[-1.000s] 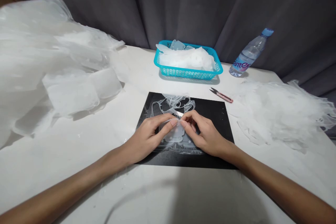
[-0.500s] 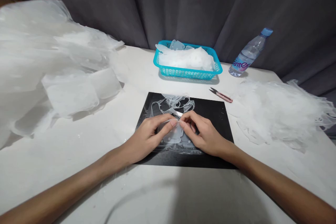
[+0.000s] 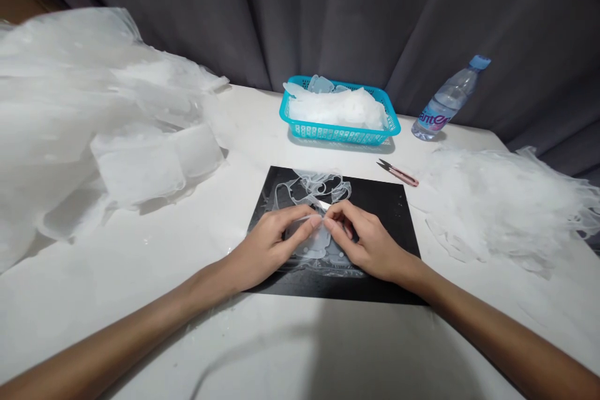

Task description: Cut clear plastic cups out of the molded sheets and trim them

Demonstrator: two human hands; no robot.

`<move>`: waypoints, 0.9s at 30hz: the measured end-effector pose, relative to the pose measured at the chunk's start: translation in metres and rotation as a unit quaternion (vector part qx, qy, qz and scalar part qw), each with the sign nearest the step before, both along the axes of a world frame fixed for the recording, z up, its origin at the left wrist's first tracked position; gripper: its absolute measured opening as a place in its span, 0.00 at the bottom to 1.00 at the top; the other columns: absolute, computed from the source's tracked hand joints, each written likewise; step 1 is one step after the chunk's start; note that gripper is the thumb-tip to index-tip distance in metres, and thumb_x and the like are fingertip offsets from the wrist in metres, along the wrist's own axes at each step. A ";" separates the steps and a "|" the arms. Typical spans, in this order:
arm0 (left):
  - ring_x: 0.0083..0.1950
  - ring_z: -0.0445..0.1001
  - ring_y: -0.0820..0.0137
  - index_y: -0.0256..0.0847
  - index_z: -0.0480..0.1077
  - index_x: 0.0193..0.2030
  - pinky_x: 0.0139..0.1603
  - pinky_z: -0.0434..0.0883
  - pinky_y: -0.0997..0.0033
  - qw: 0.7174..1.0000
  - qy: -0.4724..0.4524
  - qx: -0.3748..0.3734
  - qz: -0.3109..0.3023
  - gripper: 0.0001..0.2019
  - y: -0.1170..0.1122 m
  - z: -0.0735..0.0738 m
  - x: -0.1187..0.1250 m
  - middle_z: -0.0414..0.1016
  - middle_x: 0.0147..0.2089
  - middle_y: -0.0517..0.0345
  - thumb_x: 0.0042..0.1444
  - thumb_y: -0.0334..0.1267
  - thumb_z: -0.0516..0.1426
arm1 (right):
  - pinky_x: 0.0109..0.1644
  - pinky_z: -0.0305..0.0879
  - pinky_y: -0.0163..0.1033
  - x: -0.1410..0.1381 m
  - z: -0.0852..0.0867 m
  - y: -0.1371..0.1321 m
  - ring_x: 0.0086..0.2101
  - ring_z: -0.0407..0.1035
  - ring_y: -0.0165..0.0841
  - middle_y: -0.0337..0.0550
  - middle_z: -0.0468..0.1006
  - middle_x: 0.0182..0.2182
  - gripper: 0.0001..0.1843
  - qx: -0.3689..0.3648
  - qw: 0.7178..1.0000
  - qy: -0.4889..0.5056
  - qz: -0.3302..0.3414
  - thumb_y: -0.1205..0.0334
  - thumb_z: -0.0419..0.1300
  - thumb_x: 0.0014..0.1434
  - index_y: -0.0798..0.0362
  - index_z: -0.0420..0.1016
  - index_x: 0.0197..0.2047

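Both your hands sit on the black mat (image 3: 389, 212), working a translucent silicone piece (image 3: 315, 244) that lies flat at its middle. Your left hand (image 3: 269, 244) pinches a thin flap of it between thumb and forefinger, and your right hand (image 3: 363, 240) closes on the same flap, apparently with a small blade (image 3: 323, 205) at the fingertips, though that is too small to be sure. This looks like the trimming step, peeling excess edge off the piece; loose trimmed strips (image 3: 319, 184) lie at the mat's far edge. Next you would need a steady pull along the seam while holding the piece down. Thread snips (image 3: 397, 172) lie just off the mat's far right corner.
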State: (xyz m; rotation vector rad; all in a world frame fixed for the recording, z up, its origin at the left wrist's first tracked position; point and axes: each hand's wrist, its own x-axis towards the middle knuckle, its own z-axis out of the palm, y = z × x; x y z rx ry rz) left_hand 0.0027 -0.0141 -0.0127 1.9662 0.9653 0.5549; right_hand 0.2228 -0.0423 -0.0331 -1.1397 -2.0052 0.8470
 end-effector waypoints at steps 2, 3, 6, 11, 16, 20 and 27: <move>0.34 0.69 0.72 0.40 0.72 0.38 0.38 0.65 0.73 1.000 0.001 0.003 0.001 0.18 0.000 0.000 0.000 0.71 0.33 0.63 0.75 0.47 0.50 | 0.38 0.64 0.35 0.000 0.000 0.000 0.32 0.66 0.29 0.37 0.70 0.33 0.05 0.000 1.000 -0.002 0.000 0.60 0.54 0.74 0.50 0.69 0.45; 0.34 0.70 0.72 0.41 0.72 0.38 0.38 0.65 0.73 1.000 0.000 0.004 0.002 0.18 0.000 0.000 0.000 0.72 0.33 0.63 0.75 0.47 0.50 | 0.38 0.64 0.35 0.000 0.000 0.000 0.32 0.66 0.29 0.37 0.70 0.33 0.05 0.000 1.000 -0.002 -0.001 0.60 0.54 0.74 0.50 0.69 0.45; 0.34 0.70 0.71 0.40 0.73 0.38 0.37 0.66 0.72 1.000 0.003 0.006 0.004 0.18 0.001 0.000 0.000 0.73 0.33 0.62 0.74 0.48 0.50 | 0.38 0.64 0.35 0.000 -0.001 0.000 0.32 0.66 0.29 0.37 0.70 0.33 0.05 0.000 1.000 -0.002 -0.002 0.60 0.54 0.74 0.50 0.69 0.45; 0.35 0.70 0.70 0.40 0.72 0.38 0.37 0.66 0.71 1.000 -0.003 -0.004 0.004 0.18 0.001 0.000 0.001 0.73 0.33 0.62 0.75 0.48 0.50 | 0.38 0.64 0.35 0.001 -0.001 0.000 0.32 0.67 0.29 0.37 0.70 0.33 0.05 0.001 1.000 0.000 -0.005 0.60 0.54 0.74 0.50 0.69 0.46; 0.35 0.68 0.72 0.40 0.71 0.37 0.38 0.65 0.72 1.000 -0.014 -0.024 0.000 0.18 0.000 0.001 0.001 0.71 0.33 0.63 0.75 0.48 0.50 | 0.38 0.64 0.35 0.000 0.000 0.000 0.32 0.66 0.29 0.37 0.70 0.33 0.05 -0.002 1.000 0.002 -0.003 0.60 0.54 0.74 0.50 0.69 0.46; 0.35 0.68 0.72 0.40 0.71 0.37 0.39 0.65 0.72 0.999 -0.018 -0.030 -0.001 0.18 0.000 0.002 0.001 0.70 0.34 0.64 0.75 0.47 0.50 | 0.39 0.63 0.36 0.001 0.000 0.000 0.32 0.65 0.29 0.36 0.69 0.33 0.05 -0.003 1.000 0.005 -0.002 0.60 0.54 0.74 0.50 0.69 0.46; 0.35 0.67 0.73 0.41 0.70 0.37 0.39 0.64 0.72 0.999 -0.014 -0.036 0.003 0.18 0.000 0.000 -0.001 0.69 0.33 0.64 0.75 0.48 0.50 | 0.39 0.63 0.36 0.000 0.000 0.002 0.32 0.65 0.28 0.36 0.70 0.34 0.04 -0.005 1.000 0.014 0.006 0.62 0.54 0.73 0.51 0.69 0.46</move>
